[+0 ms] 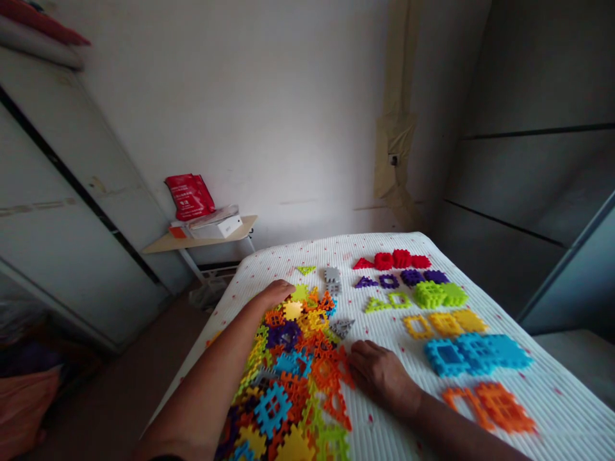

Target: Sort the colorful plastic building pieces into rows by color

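Note:
My left hand (279, 291) reaches to the far end of a mixed heap of plastic interlocking tiles (295, 384). Its fingers are pinched at the edge of a lime-green square tile (300, 292). My right hand (382, 371) rests on the sheet just right of the heap, fingers curled. Its fingertips meet an orange tile (344, 367) at the heap's edge; whatever may be inside them is hidden. Beyond that hand lies a grey triangular tile (342, 328). Grey square tiles (332, 275) and a lime-green triangle (306, 270) lie past the heap.
Rows sorted by colour lie at right: red (402, 258), purple (412, 277), lime-green (430, 294), yellow (442, 321), blue (475, 353) and orange (504, 408) tiles. A padded white sheet (384, 422) covers the surface. Behind stands a small table (247, 225) with a red bag (189, 196) and white box (225, 226).

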{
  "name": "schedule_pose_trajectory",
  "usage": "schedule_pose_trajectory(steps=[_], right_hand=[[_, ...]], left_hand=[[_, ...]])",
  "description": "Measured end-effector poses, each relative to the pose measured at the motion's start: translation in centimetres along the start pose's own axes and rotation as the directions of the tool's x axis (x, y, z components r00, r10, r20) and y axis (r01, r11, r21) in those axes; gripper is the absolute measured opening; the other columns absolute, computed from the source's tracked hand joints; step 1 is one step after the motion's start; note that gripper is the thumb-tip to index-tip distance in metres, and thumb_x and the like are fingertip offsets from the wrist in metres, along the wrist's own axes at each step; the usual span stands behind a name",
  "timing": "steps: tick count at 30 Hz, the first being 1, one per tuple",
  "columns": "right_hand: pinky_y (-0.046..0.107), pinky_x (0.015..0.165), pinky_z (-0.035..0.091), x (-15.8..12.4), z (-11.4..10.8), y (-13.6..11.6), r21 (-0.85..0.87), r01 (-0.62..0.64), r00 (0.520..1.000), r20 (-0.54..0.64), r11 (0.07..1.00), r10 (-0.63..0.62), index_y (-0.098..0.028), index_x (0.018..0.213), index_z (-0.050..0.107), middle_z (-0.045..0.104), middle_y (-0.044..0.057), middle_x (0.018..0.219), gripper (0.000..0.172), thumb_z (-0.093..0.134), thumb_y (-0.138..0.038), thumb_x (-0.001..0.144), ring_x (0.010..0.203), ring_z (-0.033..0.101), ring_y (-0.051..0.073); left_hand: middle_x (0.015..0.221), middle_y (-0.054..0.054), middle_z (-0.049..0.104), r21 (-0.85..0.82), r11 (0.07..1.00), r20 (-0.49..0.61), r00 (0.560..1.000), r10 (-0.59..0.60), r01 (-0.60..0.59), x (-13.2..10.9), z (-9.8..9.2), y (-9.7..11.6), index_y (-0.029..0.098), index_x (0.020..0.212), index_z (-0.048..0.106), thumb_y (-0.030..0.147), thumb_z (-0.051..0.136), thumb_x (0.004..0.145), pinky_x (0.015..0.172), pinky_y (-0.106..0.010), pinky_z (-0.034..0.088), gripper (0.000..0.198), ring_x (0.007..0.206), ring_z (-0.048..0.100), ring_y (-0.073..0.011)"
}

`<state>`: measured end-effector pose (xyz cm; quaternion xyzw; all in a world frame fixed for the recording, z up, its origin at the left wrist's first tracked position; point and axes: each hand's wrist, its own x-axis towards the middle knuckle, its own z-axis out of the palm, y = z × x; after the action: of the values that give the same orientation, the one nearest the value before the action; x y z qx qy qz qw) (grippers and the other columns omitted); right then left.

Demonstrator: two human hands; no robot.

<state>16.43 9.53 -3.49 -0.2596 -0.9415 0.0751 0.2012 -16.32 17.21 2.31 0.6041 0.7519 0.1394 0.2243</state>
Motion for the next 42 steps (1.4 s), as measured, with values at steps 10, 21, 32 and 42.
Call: schedule_pose_trajectory(steps=[10, 21, 32, 42], right_hand=[[0.024, 0.066, 0.041, 0.0, 0.0, -0.1, 0.003, -0.007, 1.0, -0.01, 1.0, 0.007, -0.019, 0.079, 0.056, 0.057, 0.003, 0.083, 0.022, 0.041, -0.023, 0.094, 0.074, 0.052, 0.014], [0.024, 0.063, 0.039, 0.1, 0.1, 0.0, -0.046, 0.003, 1.0, 0.005, 0.999, -0.003, -0.019, 0.076, 0.052, 0.057, 0.001, 0.08, 0.019, 0.043, -0.023, 0.092, 0.069, 0.05, 0.013], [0.025, 0.062, 0.038, 0.1, -0.1, 0.1, -0.095, 0.016, 1.0, -0.01, 0.995, -0.017, -0.019, 0.076, 0.053, 0.058, 0.002, 0.08, 0.018, 0.044, -0.025, 0.091, 0.069, 0.049, 0.013], [0.024, 0.064, 0.04, 0.0, -0.1, -0.3, -0.075, -0.009, 1.0, 0.011, 0.997, 0.009, -0.019, 0.084, 0.059, 0.058, 0.004, 0.081, 0.024, 0.04, -0.029, 0.095, 0.073, 0.052, 0.014]], left_hand=[[0.118, -0.008, 0.056, 0.058, 0.998, -0.183, 0.983, -0.008, 0.019, 5.6, 0.0, 3.6, 0.018, 0.115, 0.055, 0.035, 0.053, 0.087, 0.084, -0.042, 0.05, 0.033, 0.1, 0.058, -0.0209], [0.117, -0.009, 0.056, 0.262, 0.956, -0.127, 0.987, -0.103, 0.133, 6.0, 2.2, 5.1, 0.016, 0.117, 0.053, 0.034, 0.055, 0.086, 0.083, -0.042, 0.05, 0.035, 0.1, 0.058, -0.0209], [0.103, -0.007, 0.065, 0.288, 0.946, -0.149, 0.969, 0.195, -0.146, -2.9, -1.5, 4.0, 0.017, 0.074, 0.067, 0.023, 0.039, 0.087, 0.093, -0.032, 0.041, 0.032, 0.103, 0.057, -0.0197], [0.106, -0.01, 0.062, 0.244, 0.926, -0.333, 0.873, 0.358, -0.287, -15.1, 4.9, 6.0, 0.019, 0.061, 0.067, 0.029, 0.043, 0.082, 0.093, -0.039, 0.042, 0.033, 0.104, 0.055, -0.0245]])
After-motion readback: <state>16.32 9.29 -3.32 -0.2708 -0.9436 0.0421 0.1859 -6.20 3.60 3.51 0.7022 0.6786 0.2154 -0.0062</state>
